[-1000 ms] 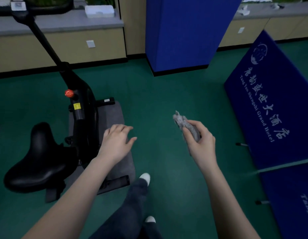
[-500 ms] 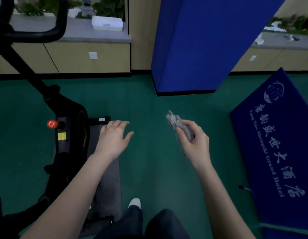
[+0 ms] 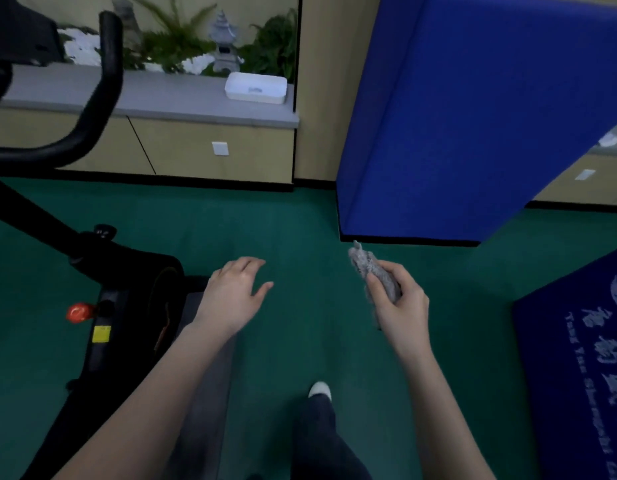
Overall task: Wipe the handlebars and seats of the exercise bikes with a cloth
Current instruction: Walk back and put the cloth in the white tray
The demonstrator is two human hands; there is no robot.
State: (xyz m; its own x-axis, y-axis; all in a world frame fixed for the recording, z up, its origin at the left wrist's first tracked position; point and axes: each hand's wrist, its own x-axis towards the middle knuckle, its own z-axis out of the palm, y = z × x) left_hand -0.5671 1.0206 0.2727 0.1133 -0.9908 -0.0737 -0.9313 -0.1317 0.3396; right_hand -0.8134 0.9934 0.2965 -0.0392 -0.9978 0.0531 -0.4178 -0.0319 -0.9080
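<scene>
A black exercise bike [image 3: 127, 299] stands at the left, its curved handlebar [image 3: 99, 98] rising at the upper left and a red knob [image 3: 79, 312] on its frame. The seat is out of view. My right hand [image 3: 402, 306] holds a crumpled grey cloth [image 3: 371, 271] over the green floor, well right of the bike. My left hand [image 3: 236, 294] hovers open, fingers spread, palm down, just right of the bike's frame and touching nothing.
A grey mat [image 3: 203, 393] lies under the bike. A tall blue padded column [image 3: 473, 116] stands ahead right, a blue printed mat [image 3: 577, 358] leans at the far right. Low cabinets [image 3: 182, 147] with a white box [image 3: 256, 87] and plants line the back wall. My foot [image 3: 320, 389] is below.
The view has tilted up and moved forward: the seat has dropped out of view and the handlebar has come closer. Both hands stay in much the same pose, cloth still held.
</scene>
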